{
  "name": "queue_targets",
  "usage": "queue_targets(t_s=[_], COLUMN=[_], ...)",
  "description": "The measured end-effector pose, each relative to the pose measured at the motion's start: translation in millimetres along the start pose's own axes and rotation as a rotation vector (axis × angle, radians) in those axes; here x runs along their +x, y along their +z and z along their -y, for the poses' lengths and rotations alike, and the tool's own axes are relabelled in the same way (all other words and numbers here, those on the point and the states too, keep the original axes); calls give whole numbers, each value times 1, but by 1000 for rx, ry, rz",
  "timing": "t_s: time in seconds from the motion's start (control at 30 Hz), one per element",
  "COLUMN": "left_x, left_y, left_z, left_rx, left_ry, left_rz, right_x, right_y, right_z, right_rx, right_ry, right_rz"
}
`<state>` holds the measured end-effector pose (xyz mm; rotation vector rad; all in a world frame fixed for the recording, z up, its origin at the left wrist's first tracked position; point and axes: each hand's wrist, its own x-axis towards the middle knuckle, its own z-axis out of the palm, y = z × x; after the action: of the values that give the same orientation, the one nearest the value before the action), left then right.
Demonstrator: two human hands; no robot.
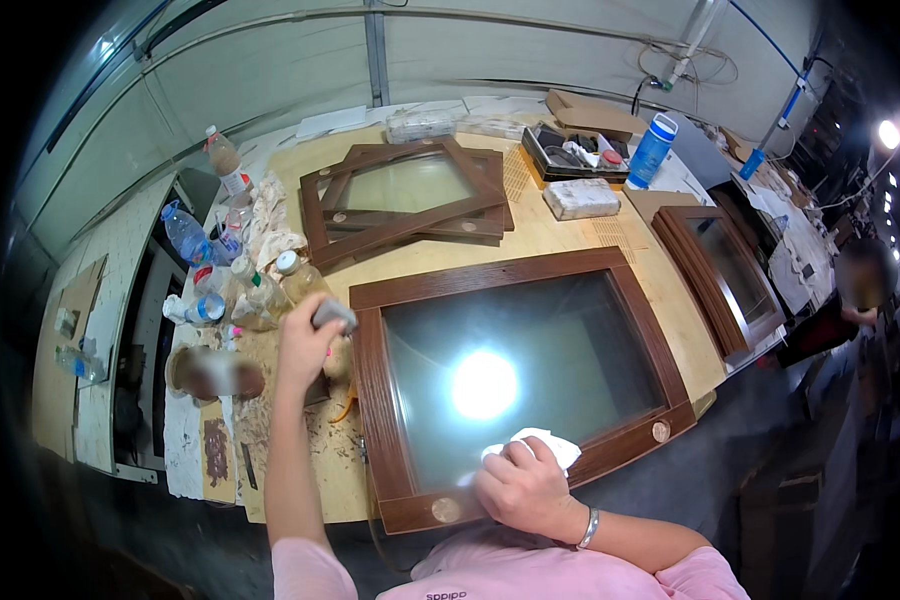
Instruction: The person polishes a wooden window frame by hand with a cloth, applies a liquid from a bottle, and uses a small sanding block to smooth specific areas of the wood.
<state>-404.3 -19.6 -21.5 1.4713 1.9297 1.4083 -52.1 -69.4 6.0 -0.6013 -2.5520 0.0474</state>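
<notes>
left hand [305,345]: gripping a small grey block [333,314], just left of the frame [518,380]
right hand [523,488]: pressing a white cloth [548,445] on the frame's glass, near edge

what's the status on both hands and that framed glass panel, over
Left hand gripping a small grey object beside the frame. Right hand pressing a white cloth on the glass of the brown framed panel. Bottles crowd the left side.
</notes>
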Motion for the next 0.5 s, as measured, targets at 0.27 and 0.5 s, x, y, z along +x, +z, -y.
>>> queue_targets(t_s=[0.27,0.5], left_x=[9,-175], left_y=[-6,-96], left_z=[43,99], left_rx=[12,40], left_ry=[-65,-498], left_rz=[-291,-517], right_x=[9,10], right_y=[10,10], right_z=[0,-10], right_rx=[113,189], right_ry=[-78,-147], right_rz=[82,147])
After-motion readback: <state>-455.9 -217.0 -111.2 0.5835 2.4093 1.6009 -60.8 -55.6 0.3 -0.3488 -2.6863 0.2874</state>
